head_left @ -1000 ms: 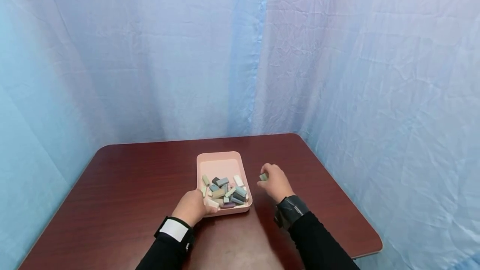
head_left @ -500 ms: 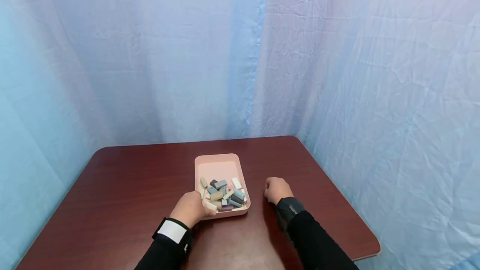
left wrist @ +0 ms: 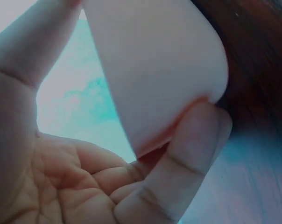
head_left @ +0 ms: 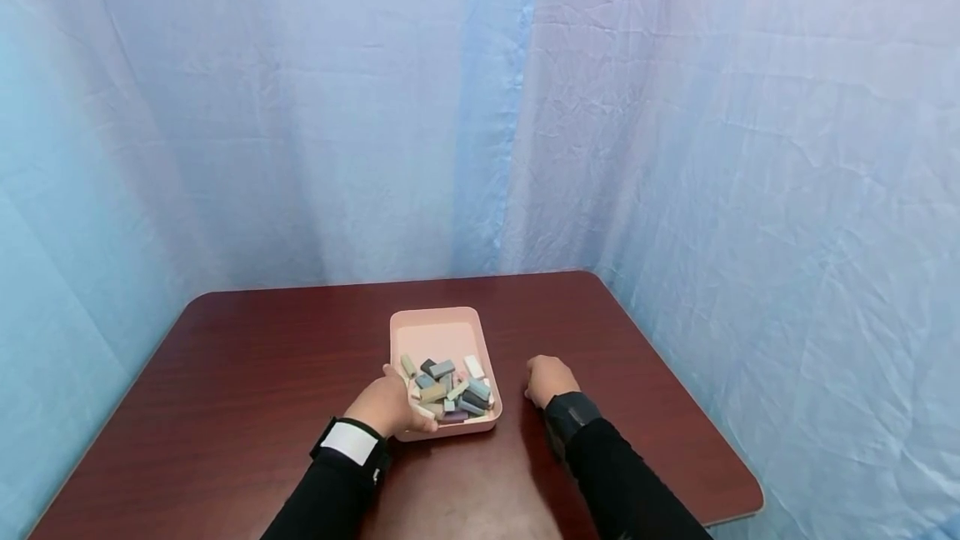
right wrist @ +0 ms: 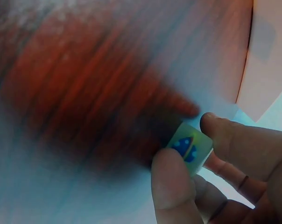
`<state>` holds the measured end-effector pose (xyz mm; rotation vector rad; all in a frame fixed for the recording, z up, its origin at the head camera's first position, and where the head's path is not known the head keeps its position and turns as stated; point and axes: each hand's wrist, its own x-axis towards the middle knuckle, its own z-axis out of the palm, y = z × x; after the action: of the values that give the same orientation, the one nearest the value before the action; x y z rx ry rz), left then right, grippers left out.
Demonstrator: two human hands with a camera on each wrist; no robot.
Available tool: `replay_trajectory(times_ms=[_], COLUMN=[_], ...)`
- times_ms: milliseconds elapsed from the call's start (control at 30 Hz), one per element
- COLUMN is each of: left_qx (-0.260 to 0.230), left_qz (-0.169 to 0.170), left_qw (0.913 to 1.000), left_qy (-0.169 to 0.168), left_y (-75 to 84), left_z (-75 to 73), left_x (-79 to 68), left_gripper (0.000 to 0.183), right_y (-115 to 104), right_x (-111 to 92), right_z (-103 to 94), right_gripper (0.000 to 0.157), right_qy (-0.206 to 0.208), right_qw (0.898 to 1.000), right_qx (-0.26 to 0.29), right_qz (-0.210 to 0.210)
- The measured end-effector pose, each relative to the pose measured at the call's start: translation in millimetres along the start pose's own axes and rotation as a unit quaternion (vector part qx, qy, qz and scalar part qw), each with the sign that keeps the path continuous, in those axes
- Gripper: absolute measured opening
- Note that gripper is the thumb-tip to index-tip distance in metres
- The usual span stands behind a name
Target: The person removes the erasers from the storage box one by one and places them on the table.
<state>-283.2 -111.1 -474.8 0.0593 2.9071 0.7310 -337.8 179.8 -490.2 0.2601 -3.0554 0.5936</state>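
Note:
A pink tray lies on the table, with small blocks in grey, green, beige, white and purple heaped in its near half. My left hand grips the tray's near left corner; the left wrist view has its fingers curled under the tray wall. To the right of the tray, my right hand is low at the tabletop. It pinches a pale green block with a blue dotted print between thumb and fingers, close over the wood. In the head view that block is hidden by the hand.
The dark red-brown table has rounded corners, and its right edge slopes past the right forearm. Pale blue cloth hangs behind and beside it. A dark band circles each wrist.
My right hand has come down to the table and slightly nearer, its block passing out of sight in the head view. The left hand stays at the tray, its fingers slightly shifted.

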Motion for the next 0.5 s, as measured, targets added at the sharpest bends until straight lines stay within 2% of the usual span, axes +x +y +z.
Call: replay_trajectory(times_ms=[100,233,333,500], left_qx=[0.000,0.011,0.015,0.011], left_qz=[-0.002,0.008,0.014,0.019], left_qw=[0.9999,0.9997,0.9995,0.9995], left_qy=[-0.013,-0.022,-0.023,-0.022], left_y=[-0.7,-1.6,-1.1,1.4], left_z=[0.7,-0.1,-2.0,-6.5], left_x=[-1.5,-0.7,0.2,2.5], left_gripper=[0.141,0.131,0.112,0.065], right_y=[1.4,2.9,5.9,7.6], right_x=[0.1,-1.9,-1.4,3.8], right_z=[1.6,2.0,4.1,3.5], right_gripper=[0.022,0.025,0.028,0.030], right_qy=[-0.004,-0.009,-0.012,-0.008], right_qw=[1.000,1.000,1.000,1.000], right_qx=[-0.002,0.011,0.023,0.028], right_qz=[0.001,-0.004,-0.005,-0.010])
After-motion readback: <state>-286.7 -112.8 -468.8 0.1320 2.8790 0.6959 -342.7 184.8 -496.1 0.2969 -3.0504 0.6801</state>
